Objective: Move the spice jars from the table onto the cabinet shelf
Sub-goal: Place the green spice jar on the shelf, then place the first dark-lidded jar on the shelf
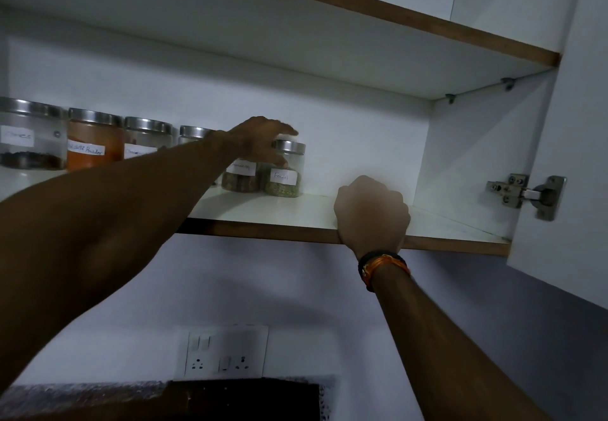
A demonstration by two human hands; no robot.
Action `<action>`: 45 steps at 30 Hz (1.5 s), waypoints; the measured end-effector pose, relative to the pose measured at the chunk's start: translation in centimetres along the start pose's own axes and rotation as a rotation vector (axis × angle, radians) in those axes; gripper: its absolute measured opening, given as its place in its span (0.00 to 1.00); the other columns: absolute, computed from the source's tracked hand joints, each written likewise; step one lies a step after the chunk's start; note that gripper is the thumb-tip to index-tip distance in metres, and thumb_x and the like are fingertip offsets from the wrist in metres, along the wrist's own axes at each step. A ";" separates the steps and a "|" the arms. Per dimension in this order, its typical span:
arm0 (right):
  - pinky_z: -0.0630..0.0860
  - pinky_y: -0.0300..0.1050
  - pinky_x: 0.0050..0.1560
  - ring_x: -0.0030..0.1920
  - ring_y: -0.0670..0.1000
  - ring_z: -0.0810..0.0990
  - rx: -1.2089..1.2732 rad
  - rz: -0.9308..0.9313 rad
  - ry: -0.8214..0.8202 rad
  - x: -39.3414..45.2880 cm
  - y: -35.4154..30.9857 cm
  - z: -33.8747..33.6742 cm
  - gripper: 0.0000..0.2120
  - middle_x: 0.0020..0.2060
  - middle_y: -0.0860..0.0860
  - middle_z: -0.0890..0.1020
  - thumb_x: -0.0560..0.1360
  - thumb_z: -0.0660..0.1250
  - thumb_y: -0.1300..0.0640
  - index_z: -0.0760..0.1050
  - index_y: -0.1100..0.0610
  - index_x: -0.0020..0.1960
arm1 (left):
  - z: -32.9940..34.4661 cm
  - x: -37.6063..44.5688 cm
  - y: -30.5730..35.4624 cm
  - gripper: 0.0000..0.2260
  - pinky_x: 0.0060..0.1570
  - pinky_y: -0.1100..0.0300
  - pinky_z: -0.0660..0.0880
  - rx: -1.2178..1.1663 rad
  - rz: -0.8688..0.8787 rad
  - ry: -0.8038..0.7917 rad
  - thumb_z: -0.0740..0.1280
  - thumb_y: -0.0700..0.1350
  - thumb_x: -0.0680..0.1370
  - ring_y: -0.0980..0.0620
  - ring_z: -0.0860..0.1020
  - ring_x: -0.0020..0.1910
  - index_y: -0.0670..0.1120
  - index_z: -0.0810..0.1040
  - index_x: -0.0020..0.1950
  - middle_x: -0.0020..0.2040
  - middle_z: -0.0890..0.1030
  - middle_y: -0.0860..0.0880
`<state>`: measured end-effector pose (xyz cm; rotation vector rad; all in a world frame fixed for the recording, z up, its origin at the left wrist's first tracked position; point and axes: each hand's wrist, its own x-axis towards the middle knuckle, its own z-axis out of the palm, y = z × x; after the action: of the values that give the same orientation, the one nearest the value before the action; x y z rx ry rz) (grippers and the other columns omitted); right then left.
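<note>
Six round clear spice jars with steel lids and white paper labels stand in a row on the white, wood-edged cabinet shelf. One holds orange powder, two hold green seeds. The left hand grasps the rightmost jar's lid. The right hand, clenched on nothing, rests on the shelf edge.

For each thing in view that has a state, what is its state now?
Fennel jar: upright on shelf, lid on, held by left hand.
Left hand: grips the fennel jar.
Right hand: curled over the shelf edge.
Orange powder jar: upright, lidded.
Cabinet door: open.
</note>
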<state>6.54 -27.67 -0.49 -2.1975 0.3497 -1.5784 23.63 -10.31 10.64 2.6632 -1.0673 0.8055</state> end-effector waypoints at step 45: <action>0.70 0.52 0.60 0.56 0.59 0.76 -0.235 0.036 -1.095 -46.7 11.5 -11.2 0.10 0.53 0.57 0.80 0.78 0.64 0.54 0.80 0.57 0.52 | 24.7 -52.7 21.6 0.13 0.63 0.52 0.75 -0.801 -0.316 -0.799 0.73 0.43 0.76 0.50 0.80 0.57 0.44 0.81 0.61 0.57 0.83 0.46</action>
<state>-18.95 -19.77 -42.09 -2.8062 0.2174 -0.1511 -12.24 -3.25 -39.52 2.2877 -0.7835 -0.6823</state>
